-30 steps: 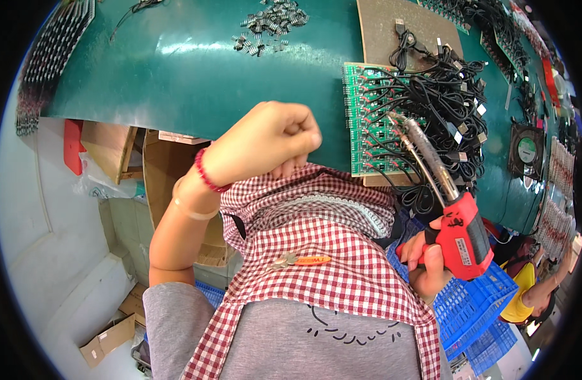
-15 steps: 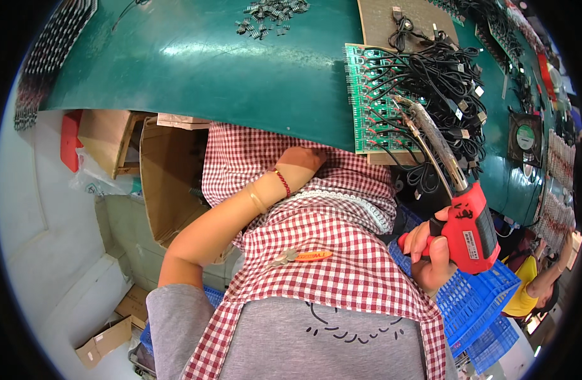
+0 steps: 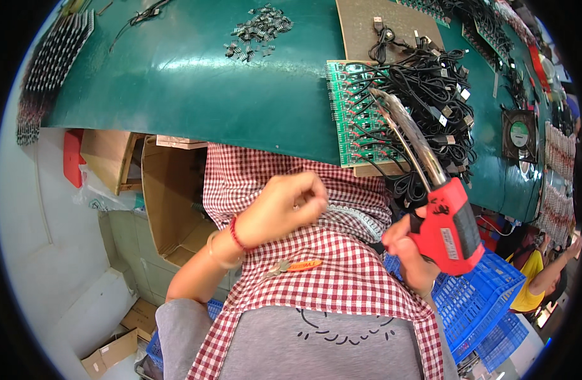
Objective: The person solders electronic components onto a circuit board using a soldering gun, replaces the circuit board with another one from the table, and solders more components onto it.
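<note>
My right hand [image 3: 412, 253] grips a red and black soldering gun [image 3: 452, 231] at the right. Its long metal tip and thin feed tube slant up and left over a green circuit board panel [image 3: 347, 120]. Black USB cables [image 3: 424, 88] lie bunched across the panel's right side, their wire ends at the board. My left hand [image 3: 288, 206] hovers in front of my checked apron, fingers curled in toward the thumb. Whether something small sits between those fingers cannot be made out. The panel rests on a brown board [image 3: 354, 31] near the table's front edge.
A pile of small dark parts [image 3: 259, 28] lies on the green table [image 3: 196, 88]. Stacked strips of parts [image 3: 56, 69] stand at the far left, a small fan [image 3: 519, 134] at the right. Below are a cardboard box [image 3: 167, 209] and blue crates [image 3: 474, 297]. Another person [image 3: 538, 278] works at the far right.
My left hand has risen from beside the table edge toward me, its fingers now in view. My right hand and the soldering gun have shifted slightly left. The whole view has shifted a little.
</note>
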`<state>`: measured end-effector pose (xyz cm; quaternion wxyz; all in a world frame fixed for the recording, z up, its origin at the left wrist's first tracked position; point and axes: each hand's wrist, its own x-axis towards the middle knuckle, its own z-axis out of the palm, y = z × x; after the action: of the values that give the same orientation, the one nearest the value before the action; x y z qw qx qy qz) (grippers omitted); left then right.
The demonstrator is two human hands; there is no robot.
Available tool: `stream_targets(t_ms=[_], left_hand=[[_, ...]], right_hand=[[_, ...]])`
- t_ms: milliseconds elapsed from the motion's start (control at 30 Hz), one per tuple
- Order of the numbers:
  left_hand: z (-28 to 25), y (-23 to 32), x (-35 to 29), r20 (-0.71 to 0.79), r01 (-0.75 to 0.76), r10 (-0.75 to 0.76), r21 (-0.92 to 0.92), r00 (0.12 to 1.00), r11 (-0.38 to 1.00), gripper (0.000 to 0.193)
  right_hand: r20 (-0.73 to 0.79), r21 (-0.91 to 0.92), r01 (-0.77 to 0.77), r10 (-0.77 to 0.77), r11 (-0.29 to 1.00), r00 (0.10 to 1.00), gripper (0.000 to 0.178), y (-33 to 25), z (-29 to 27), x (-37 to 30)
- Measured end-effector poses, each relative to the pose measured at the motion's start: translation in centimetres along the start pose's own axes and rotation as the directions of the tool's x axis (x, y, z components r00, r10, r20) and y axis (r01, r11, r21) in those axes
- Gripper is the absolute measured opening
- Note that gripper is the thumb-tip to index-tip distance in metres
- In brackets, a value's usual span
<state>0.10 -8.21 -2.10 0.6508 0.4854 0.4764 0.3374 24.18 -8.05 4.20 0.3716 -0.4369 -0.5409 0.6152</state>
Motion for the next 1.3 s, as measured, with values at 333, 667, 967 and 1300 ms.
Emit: stream_targets(t_ms=[333,667,967,1300], left_hand=[[3.3,5.1,-0.2,-0.059,-0.086,0.076,-0.202,0.995,0.975,0.006],[1.6,6.2,0.8,-0.057,-0.247,0.272,0.273,0.96,0.93,0.007],[-3.1,5.0,4.9,-0.064,0.235,-0.247,-0.162,0.967,0.959,0.011],[-5.1,4.5,7.8,0.083,0.298,-0.292,-0.069,0.953,0.952,0.011]], right_hand=[[0.05,-0.382,-0.049,0.074,0.923,0.996,0.02,-1.1,2.0,3.3],[0.024,-0.365,-0.05,0.063,0.93,0.998,0.019,-0.3,2.6,3.8],[0.024,-0.126,0.018,-0.015,0.992,1.0,0.03,-0.1,0.2,2.7],[-0.078,-0.056,-0.185,0.18,0.981,0.981,0.04,1.7,-2.1,-1.6]])
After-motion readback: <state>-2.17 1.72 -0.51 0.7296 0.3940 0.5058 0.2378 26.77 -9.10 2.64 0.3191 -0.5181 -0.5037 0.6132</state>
